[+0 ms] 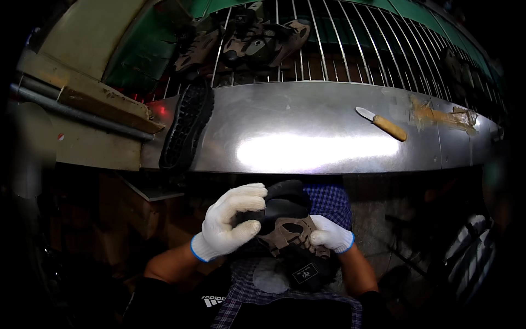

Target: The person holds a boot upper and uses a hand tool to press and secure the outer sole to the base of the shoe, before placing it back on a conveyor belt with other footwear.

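A brown and black shoe [289,229] is held over my lap, its black toe end [285,208] pointing away and its dark tongue towards me. My left hand [227,222], in a white knitted glove with a blue cuff edge, curls its fingers and thumb around the left side of the toe end. On the right, my right hand [331,234], gloved alike, grips the side of the upper, with the thumb on top. Its other fingers are hidden. A black shoe sole [188,126] lies on the left of the metal bench [285,104], and a wooden-handled knife [390,127] on the right.
Behind the bench runs a rack of metal bars [350,44] with several brown shoes [249,44] on it. Brown tape [438,115] sticks to the bench's right end. A metal pipe [82,112] runs along the left. Striped cloth [470,249] is at the lower right.
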A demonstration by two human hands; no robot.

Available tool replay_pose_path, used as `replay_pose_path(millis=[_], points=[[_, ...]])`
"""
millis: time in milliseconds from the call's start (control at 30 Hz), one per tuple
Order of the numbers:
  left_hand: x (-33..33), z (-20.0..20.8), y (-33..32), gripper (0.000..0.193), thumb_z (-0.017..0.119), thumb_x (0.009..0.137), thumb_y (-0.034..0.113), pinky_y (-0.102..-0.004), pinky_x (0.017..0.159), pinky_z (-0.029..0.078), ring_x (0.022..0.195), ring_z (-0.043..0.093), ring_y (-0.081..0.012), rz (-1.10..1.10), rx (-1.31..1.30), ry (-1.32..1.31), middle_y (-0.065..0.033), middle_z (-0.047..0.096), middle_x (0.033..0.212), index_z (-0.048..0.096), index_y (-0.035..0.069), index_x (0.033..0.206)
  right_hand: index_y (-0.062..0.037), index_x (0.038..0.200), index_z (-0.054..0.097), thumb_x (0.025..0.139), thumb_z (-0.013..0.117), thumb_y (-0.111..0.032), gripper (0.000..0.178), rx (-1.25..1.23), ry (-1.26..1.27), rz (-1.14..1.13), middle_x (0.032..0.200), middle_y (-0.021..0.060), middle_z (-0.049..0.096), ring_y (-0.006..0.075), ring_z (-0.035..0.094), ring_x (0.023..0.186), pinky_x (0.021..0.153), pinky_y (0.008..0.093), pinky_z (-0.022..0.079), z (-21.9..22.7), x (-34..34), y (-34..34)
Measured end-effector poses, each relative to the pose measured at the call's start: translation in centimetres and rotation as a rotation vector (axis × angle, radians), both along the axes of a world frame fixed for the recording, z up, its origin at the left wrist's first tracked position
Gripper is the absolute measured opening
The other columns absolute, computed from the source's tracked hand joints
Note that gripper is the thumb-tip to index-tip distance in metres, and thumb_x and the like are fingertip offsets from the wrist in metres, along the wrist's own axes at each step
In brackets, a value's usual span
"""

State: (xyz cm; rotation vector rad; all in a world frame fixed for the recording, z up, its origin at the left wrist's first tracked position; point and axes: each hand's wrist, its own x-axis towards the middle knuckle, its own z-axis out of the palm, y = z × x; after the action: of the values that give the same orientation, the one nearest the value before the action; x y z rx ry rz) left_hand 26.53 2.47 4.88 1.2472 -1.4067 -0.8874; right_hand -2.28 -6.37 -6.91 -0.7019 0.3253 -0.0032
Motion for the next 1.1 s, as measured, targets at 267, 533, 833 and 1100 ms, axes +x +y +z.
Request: replay_pose_path(millis=[267,533,833,1100], points=[[2.5,3.2,-5.4,0.054,0.078,0.1,0.029,-0.056,0.127,0.04,0.146,0.058,-0.0403,-0.592,0.112,-0.054,-0.0228,0.063,0.153,0.067,0.0,0.144,0.0109,0.16,0.041,0.082,0.094,-0.058,0.117,0.127,-0.045,-0.043,0.153,0.0167,0.062,0.0216,0.064,0.135,0.112,0.0382,0.054,-0.3,-0.7,0.4],[-1.1,-1.0,-9.4,0.069,0.073,0.074,-0.001,-0.0445,0.099,0.064,0.122,0.073,-0.0378,-0.263,-0.362,-0.587,-0.0212,0.064,0.15,0.066,0.008,0.142,0.0033,0.159,0.047,0.078,0.097,-0.051,0.11,0.307,-0.091,-0.429,0.152,0.0253,0.062,0.034,0.066,0.135,0.114,0.0516,0.057,-1.9,-5.1,0.5],[-3.8,-2.9,-14.6,0.041,0.075,0.094,0.008,-0.0391,0.088,0.065,0.106,0.078,-0.0296,-0.407,-0.461,-0.348,-0.0128,0.079,0.121,0.072,0.011,0.135,0.0093,0.154,0.047,0.082,0.084,-0.069,0.112,0.653,-0.176,-0.262,0.138,0.0401,0.061,0.0511,0.067,0.126,0.101,0.0583,0.063,-8.7,-9.8,1.6],[-4.1,-3.8,-14.4,0.031,0.07,0.099,0.011,-0.0388,0.097,0.063,0.108,0.078,-0.0301,-0.342,-0.143,-0.114,-0.0144,0.079,0.12,0.077,0.008,0.13,0.007,0.15,0.05,0.081,0.076,-0.083,0.116,0.507,-0.443,-0.503,0.13,0.0362,0.065,0.0468,0.071,0.114,0.095,0.0553,0.062,-6.6,-4.4,4.4]])
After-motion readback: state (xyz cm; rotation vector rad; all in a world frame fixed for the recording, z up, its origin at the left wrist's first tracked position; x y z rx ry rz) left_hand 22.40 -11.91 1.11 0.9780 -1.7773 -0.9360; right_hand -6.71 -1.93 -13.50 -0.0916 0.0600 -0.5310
